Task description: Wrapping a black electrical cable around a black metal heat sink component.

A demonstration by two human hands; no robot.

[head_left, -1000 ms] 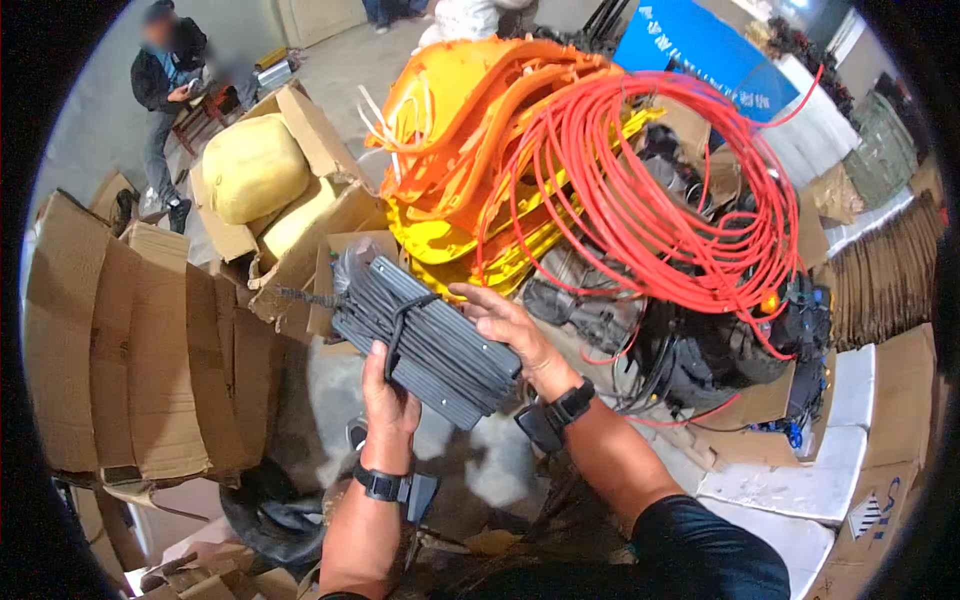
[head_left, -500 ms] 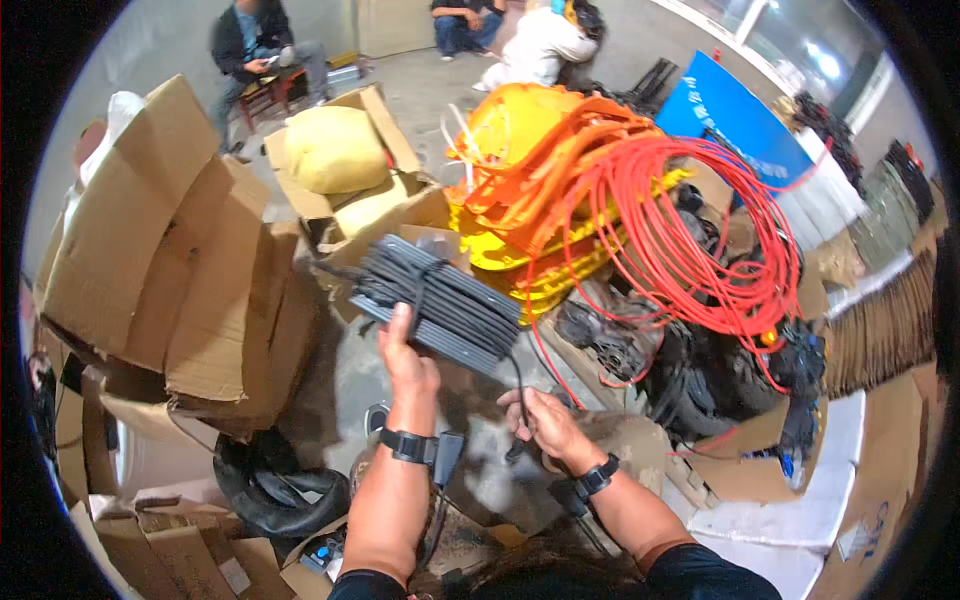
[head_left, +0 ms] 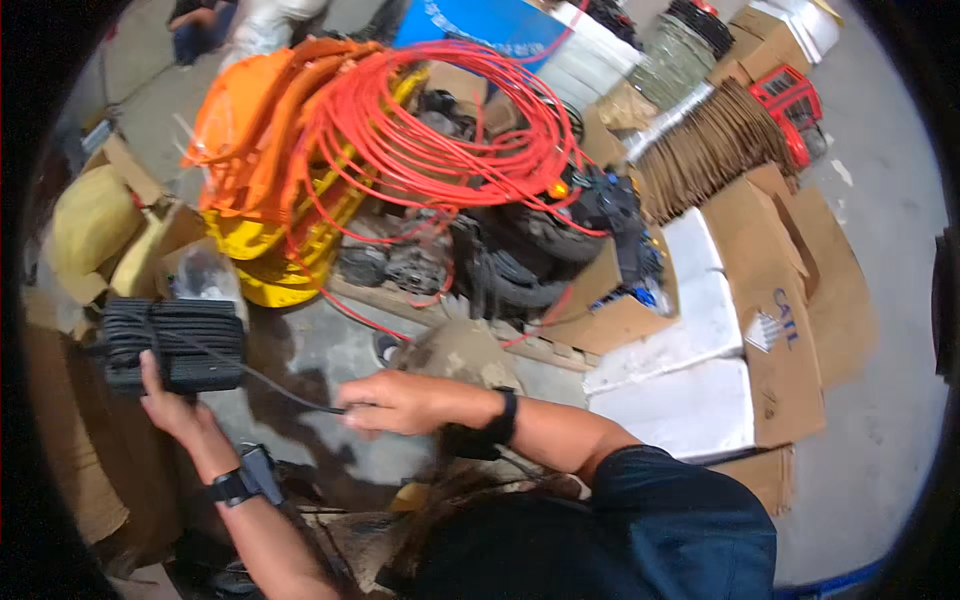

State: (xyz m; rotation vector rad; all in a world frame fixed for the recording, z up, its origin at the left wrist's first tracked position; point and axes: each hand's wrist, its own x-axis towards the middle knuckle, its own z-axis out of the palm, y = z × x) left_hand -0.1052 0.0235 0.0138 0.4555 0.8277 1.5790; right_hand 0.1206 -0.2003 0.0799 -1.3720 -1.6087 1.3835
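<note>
Dk sleeve [head_left: 690, 500] nearest, R forearm reaching across. L grip [head_left: 178, 408] is clasped on lower edge of blk cable bundle [head_left: 205, 345], thumb up over near face; bundle held up, far L of view. Single blk strand [head_left: 290, 394] runs from bundle to R grip [head_left: 395, 402], fingers closed on it. Wht blocks [head_left: 680, 405] off to R. Clear plastic bag [head_left: 205, 275] just beyond bundle, yellow parts [head_left: 265, 288] next, orange parts [head_left: 240, 110] on top, red hose coil [head_left: 345, 125] alongside. Blue panel [head_left: 465, 25] farther back; seated person [head_left: 197, 35] at far upper L, partly cut off.
</note>
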